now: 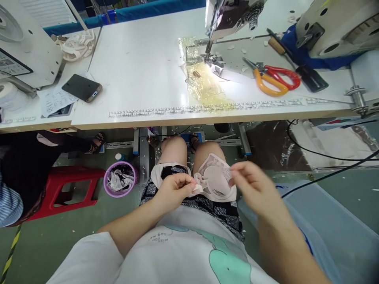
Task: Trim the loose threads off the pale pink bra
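Handling over the lap looks like the step in hand: you hold one pale lace piece (214,181) above your knees, below the near edge of the bench (139,71) and well apart from the needle of the sewing machine (231,15) at the far edge. Your left hand (174,189) has its fingers curled, with thumb and forefinger pinching the piece's left end. Your right hand (254,185) is blurred. Its fingertips lie at the piece's right edge, but whether they grip it cannot be told.

By my judgement you are straightening or checking the piece, and it is not yet under the needle. A next move would call for both ends pinched firmly, with the lace flat and its edge squared.

Count:
- one lace piece in hand
- one pair of scissors (274,79) near the bench's right end
- one phone (82,87) on the neighbouring table just past the bench's left edge
- one purple basket (120,179) on the floor
- one red stool (68,189) on the floor
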### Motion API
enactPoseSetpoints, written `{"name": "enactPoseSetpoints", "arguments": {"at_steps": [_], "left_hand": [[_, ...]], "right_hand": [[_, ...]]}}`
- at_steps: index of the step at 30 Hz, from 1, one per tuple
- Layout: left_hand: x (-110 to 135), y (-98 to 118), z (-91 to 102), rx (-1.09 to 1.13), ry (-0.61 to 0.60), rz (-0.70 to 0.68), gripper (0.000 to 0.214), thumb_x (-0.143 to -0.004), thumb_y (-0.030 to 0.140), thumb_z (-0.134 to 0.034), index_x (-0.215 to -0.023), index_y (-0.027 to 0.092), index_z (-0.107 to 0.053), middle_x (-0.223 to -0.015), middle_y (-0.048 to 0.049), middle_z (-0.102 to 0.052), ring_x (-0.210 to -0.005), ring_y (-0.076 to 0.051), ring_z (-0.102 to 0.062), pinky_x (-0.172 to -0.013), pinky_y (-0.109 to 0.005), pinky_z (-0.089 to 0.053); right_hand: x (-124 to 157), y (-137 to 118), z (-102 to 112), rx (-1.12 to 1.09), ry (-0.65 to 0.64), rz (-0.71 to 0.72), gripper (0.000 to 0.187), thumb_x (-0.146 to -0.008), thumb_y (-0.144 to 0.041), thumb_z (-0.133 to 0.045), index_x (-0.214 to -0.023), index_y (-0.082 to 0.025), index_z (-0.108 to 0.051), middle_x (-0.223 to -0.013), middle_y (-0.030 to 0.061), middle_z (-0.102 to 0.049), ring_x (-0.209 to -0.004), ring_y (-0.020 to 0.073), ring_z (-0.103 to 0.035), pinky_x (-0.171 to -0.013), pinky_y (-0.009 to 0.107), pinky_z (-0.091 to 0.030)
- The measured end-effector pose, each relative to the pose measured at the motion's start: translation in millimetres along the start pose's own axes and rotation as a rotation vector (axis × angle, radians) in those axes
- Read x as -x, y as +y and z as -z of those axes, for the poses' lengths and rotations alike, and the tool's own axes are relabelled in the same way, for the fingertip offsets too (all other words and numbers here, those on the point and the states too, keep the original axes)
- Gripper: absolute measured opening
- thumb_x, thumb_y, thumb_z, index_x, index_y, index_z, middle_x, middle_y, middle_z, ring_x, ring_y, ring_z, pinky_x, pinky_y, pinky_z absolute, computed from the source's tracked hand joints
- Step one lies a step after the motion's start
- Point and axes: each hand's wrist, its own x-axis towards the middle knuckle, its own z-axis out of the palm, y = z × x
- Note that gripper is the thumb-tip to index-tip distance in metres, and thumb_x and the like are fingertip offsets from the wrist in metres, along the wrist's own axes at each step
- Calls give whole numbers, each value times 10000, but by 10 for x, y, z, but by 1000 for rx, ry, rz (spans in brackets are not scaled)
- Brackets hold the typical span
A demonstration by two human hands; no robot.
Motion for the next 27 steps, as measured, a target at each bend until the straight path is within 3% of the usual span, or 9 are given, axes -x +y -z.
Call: {"name": "enactPoseSetpoints", "arguments": {"at_steps": [3, 5, 9, 14, 18, 23, 27], "left_hand": [[13, -5, 8, 4, 8, -26, 287, -671, 389, -676, -723, 121, -589, -666, -12, -573, -619, -96, -519, -609, -223, -410], [22, -15, 16, -15, 9, -57, 274, -675, 378, -675, -729, 124, -587, -676, -11, -571, -621, -94, -510, -608, -222, -406], [30, -35, 36, -119, 6, -103, 228, -700, 343, -650, -749, 126, -599, -709, -26, -586, -654, -111, -515, -642, -242, -410], [33, -4, 54, -319, 15, -186, 163, -732, 278, -608, -688, 121, -623, -661, -23, -563, -652, -118, -492, -640, -244, -392], [40, 5, 74, -214, -39, -113, 162, -740, 274, -603, -693, 119, -601, -659, -11, -547, -637, -102, -473, -620, -226, -377], [46, -28, 95, -125, -64, -68, 162, -723, 277, -635, -707, 118, -609, -665, -7, -538, -624, -90, -453, -600, -218, -358], [50, -29, 95, -109, -63, -78, 154, -715, 274, -648, -710, 121, -625, -692, -17, -555, -650, -99, -470, -619, -225, -366]], "right_hand": [[66, -206, -221, 28, -362, 28, 140, -816, -309, -502, -894, -195, -521, -583, -46, -425, -518, 100, -415, -485, 225, -363], [73, -352, -330, 40, -479, 53, 110, -824, -289, -479, -840, -187, -519, -559, -57, -386, -504, 92, -379, -471, 215, -333], [53, -481, -399, 30, -503, 69, 136, -824, -234, -436, -709, -179, -485, -533, -62, -348, -492, 84, -337, -456, 205, -291], [32, -468, -331, -10, -550, 56, 127, -833, -266, -429, -749, -184, -477, -556, -52, -377, -511, 94, -357, -470, 212, -313], [-41, -446, -215, -12, -521, 38, 137, -869, -281, -380, -922, -188, -466, -650, -22, -479, -583, 112, -463, -544, 234, -404], [-101, -383, -115, 26, -592, 107, 153, -874, -244, -410, -928, -189, -543, -839, 30, -618, -761, 135, -572, -687, 254, -456], [-80, -369, -138, 64, -633, 236, 168, -870, -195, -428, -918, -198, -589, -849, 32, -638, -771, 133, -585, -690, 249, -460]]}}
